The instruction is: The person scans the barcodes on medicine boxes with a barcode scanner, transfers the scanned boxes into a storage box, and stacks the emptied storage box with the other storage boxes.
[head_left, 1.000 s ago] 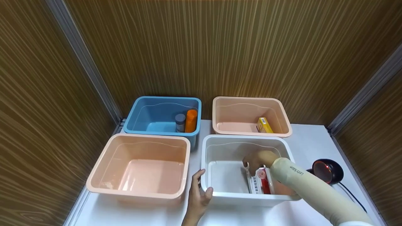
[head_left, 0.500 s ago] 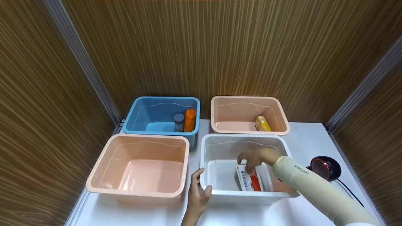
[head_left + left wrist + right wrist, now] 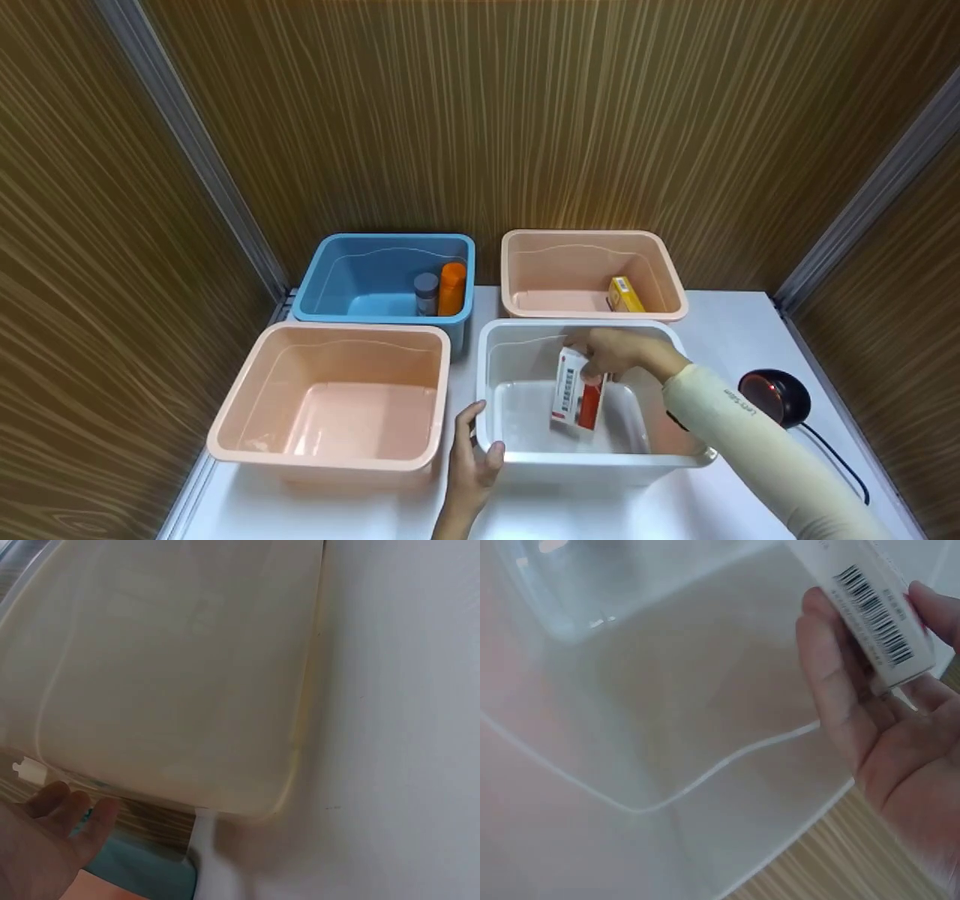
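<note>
Over the white bin (image 3: 570, 460), the right hand (image 3: 615, 351) holds a white-and-red box (image 3: 571, 391) tilted, its thumb on one side and its fingers on the other; the right wrist view shows a barcode on it. From the head view, the box lies within the bin's opening; I cannot tell whether it touches the floor. The left hand (image 3: 471, 476) grips the bin's near left corner, thumb set apart from the fingers. A pale sleeve (image 3: 750, 442) covers the right forearm. Behind stand a blue bin (image 3: 356, 274), containing an orange bottle (image 3: 451, 291) beside a grey-capped jar (image 3: 426, 292), and a rear peach bin (image 3: 562, 262) with a yellow box (image 3: 626, 295). Left of the white bin stands a front peach bin (image 3: 330, 360); on the right sits a black device (image 3: 780, 397) with a cord.
</note>
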Action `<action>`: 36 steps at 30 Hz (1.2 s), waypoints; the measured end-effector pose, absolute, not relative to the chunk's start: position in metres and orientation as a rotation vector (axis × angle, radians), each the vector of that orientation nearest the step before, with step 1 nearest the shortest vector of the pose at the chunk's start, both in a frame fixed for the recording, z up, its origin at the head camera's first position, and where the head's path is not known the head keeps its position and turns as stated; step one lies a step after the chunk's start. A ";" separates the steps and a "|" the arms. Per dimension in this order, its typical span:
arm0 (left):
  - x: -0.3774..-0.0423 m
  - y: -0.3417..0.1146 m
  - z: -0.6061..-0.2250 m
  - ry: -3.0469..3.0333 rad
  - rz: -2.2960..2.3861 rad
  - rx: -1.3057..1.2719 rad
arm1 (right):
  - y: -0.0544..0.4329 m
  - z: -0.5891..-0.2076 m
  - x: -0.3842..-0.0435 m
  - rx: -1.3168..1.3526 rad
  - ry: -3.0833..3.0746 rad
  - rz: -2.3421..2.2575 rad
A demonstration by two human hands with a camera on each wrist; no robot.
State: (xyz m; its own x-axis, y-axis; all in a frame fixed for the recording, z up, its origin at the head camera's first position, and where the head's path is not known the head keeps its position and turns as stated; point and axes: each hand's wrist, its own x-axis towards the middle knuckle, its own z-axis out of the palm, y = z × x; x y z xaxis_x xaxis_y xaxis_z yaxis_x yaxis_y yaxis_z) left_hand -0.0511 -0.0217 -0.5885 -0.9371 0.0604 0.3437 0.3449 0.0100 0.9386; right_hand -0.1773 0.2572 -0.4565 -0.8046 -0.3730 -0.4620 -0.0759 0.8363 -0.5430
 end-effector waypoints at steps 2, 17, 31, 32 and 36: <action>-0.051 -0.022 -0.588 -2.081 -2.018 -0.424 | 0.261 -0.451 -0.178 -0.355 2.440 -0.730; -0.049 -0.021 -0.587 -2.069 -2.049 -0.384 | 0.292 -0.422 -0.173 -0.558 2.634 -1.030; -0.050 -0.022 -0.589 -2.042 -2.084 -0.427 | 0.293 -0.386 -0.170 -0.241 3.008 -1.493; -0.050 -0.022 -0.589 -2.046 -2.082 -0.426 | 0.293 -0.386 -0.171 -0.222 3.035 -1.488; -0.050 -0.021 -0.589 -2.057 -2.069 -0.407 | 0.294 -0.391 -0.173 -0.172 3.106 -1.454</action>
State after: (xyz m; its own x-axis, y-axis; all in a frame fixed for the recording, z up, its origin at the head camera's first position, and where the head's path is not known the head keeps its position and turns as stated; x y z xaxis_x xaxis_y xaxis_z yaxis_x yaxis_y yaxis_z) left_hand -0.0501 -0.0214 -0.5891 -0.9430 0.0543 0.3282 0.3279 -0.0151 0.9446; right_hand -0.1731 0.2936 -0.3912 -0.9525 0.0333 0.3026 -0.2111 0.6441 -0.7353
